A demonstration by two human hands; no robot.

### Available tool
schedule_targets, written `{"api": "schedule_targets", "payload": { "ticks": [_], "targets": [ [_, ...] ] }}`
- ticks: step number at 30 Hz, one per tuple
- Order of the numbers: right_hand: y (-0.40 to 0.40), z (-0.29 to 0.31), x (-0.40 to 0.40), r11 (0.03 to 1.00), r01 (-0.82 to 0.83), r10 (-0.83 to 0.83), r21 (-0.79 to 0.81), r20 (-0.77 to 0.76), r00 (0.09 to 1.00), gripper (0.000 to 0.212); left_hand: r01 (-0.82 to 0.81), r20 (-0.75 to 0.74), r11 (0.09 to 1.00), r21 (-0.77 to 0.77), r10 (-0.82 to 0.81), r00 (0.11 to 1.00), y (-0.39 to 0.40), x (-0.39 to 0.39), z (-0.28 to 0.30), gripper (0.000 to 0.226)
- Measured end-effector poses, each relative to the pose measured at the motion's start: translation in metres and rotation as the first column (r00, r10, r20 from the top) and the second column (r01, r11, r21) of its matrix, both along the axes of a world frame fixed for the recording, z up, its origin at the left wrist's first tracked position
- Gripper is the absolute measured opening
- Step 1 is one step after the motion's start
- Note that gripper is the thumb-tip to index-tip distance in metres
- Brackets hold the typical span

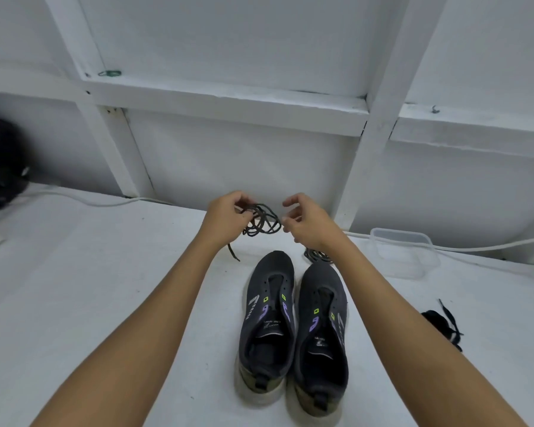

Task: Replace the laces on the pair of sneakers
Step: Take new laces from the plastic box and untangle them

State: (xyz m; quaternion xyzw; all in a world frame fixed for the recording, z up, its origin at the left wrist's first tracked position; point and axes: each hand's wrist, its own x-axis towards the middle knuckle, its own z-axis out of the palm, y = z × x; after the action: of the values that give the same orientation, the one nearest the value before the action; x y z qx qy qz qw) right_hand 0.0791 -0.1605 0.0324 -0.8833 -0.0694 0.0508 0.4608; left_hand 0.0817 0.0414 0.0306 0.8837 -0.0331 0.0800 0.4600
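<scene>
Laceless dark sneakers [293, 328]; coiled lace [264, 220]

Two unlaced dark sneakers [293, 325] are placed side by side, toes away. A coiled dark lace [264, 221] is held raised beyond them.

A clear plastic container [404, 252] lies on the white table [90, 288] at about two o'clock, just beside a white cable [490, 248] running along the wall. At nine o'clock sits a black rounded object [0, 161], with another white cable [84, 200] near it
</scene>
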Motion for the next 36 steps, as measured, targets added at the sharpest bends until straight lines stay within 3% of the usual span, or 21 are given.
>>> {"api": "schedule_targets", "payload": {
  "ticks": [4,10,14,16,17,19,21,23,25,28,30,32,34,36],
  "targets": [
    [0.006,0.002,-0.003,1.000,-0.012,0.012,0.001,0.038,0.999,0.006,0.022,-0.044,0.996,-0.082,-0.025,0.999,0.004,-0.005,0.000,0.015],
    [0.016,-0.001,-0.004,0.997,-0.024,0.027,-0.068,0.041,0.999,0.006,0.129,-0.106,0.975,-0.179,-0.150,0.983,0.010,-0.013,0.002,0.019],
    [0.016,-0.001,-0.001,0.994,-0.045,0.048,-0.097,0.030,0.998,0.025,0.012,-0.108,0.996,-0.083,-0.021,0.994,0.021,-0.015,0.000,0.043],
    [0.013,0.001,0.000,0.996,-0.032,0.034,-0.080,0.021,0.999,0.032,-0.041,-0.076,0.998,0.054,0.045,0.996,0.027,-0.014,0.001,0.049],
    [0.011,0.002,0.000,0.998,-0.026,0.027,-0.066,0.015,1.000,0.033,-0.006,-0.107,0.987,0.160,0.023,0.994,0.030,-0.014,0.002,0.054],
    [0.009,0.006,-0.001,0.999,-0.033,0.033,-0.008,-0.009,0.999,0.030,0.203,-0.317,0.926,0.317,-0.098,0.943,0.035,-0.013,0.004,0.069],
    [0.008,0.009,-0.001,0.999,-0.043,0.044,0.029,-0.028,0.999,0.028,0.359,-0.473,0.870,0.338,-0.172,0.864,0.032,-0.013,0.003,0.081],
    [0.006,0.011,-0.003,0.998,-0.057,0.058,0.029,-0.033,0.998,0.025,0.343,-0.409,0.865,0.365,-0.182,0.894,0.022,-0.013,-0.001,0.073],
    [0.002,0.014,-0.004,0.997,-0.063,0.064,0.033,-0.042,0.997,0.022,0.267,-0.266,0.889,0.371,-0.174,0.948,0.010,-0.013,-0.004,0.049],
    [-0.006,0.017,-0.008,0.995,-0.070,0.075,0.069,-0.061,0.995,0.018,0.230,-0.122,0.951,0.206,-0.208,0.971,-0.002,-0.010,-0.011,0.023],
    [-0.012,0.020,-0.011,0.994,-0.086,0.090,0.063,-0.071,0.993,0.017,0.245,-0.099,0.967,0.071,-0.237,0.966,-0.007,-0.012,-0.010,0.021],
    [-0.018,0.023,-0.015,0.990,-0.118,0.124,0.074,-0.083,0.989,0.018,0.252,-0.098,0.966,0.053,-0.246,0.964,-0.014,-0.016,-0.007,0.021],
    [-0.025,0.026,-0.019,0.980,-0.130,0.145,0.147,-0.092,0.985,0.021,0.284,-0.134,0.958,0.041,-0.276,0.952,-0.021,-0.018,-0.005,0.017],
    [-0.029,0.025,-0.021,0.966,-0.071,0.098,0.250,-0.098,0.990,0.024,0.328,-0.199,0.942,-0.069,-0.335,0.921,-0.027,-0.021,-0.005,0.017]
  ]
}}
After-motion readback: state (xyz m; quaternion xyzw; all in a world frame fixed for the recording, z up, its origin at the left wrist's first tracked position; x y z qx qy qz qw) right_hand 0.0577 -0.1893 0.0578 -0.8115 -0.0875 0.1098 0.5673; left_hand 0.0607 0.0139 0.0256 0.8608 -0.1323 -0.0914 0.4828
